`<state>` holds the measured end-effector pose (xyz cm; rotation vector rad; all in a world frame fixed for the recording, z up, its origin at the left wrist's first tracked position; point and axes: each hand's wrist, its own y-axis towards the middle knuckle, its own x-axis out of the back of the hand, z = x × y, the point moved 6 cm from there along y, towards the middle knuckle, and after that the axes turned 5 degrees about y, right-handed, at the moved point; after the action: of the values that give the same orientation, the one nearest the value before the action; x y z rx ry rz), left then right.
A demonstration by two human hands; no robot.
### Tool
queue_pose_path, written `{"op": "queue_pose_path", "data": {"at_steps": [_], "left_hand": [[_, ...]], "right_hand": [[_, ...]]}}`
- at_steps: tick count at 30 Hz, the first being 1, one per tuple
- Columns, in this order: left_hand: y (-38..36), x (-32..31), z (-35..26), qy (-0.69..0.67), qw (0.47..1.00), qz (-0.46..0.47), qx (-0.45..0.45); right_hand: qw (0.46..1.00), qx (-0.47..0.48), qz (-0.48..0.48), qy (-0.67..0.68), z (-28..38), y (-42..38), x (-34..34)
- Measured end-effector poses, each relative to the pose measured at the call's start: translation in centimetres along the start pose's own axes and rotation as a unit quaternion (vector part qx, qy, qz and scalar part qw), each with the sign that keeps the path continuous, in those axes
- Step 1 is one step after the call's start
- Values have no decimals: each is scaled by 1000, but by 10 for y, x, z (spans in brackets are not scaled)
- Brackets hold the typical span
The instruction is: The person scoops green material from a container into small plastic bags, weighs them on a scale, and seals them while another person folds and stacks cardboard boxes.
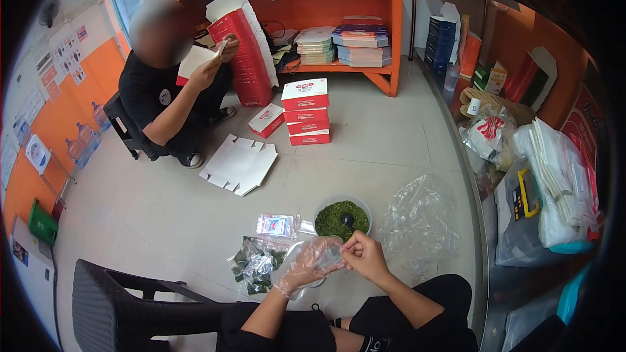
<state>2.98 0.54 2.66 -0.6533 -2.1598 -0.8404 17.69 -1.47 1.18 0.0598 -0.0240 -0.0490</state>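
My left hand wears a clear plastic glove and is closed around what looks like a small clear plastic bag. The bare fingers of my right hand pinch its edge. Just beyond both hands stands a round tub of chopped green leaves, with a dark round object resting in the middle. Left of my gloved hand lie several clear packets with green contents. Above them is a stack of small clear bags with a blue-and-white label.
A large crumpled clear plastic bag lies right of the tub. Ahead are stacked red-and-white boxes and a flat white carton. Another person sits folding a box. A chair is at left, cluttered shelving at right.
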Motion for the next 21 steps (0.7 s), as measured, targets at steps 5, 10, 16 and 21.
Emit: {"op": "queue_pose_path", "data": {"at_steps": [5, 10, 16, 21], "left_hand": [[6, 19, -6, -14, 999, -7, 35], [2, 48, 26, -51, 988, -126, 67], [-13, 66, 46, -123, 962, -158, 186], [-10, 62, 46, -122, 967, -162, 152]], "right_hand": [[979, 44, 17, -196, 9, 21, 51], [853, -141, 161, -477, -55, 7, 75], [925, 185, 144, -299, -19, 21, 23], [935, 229, -39, -269, 2, 24, 47]]}}
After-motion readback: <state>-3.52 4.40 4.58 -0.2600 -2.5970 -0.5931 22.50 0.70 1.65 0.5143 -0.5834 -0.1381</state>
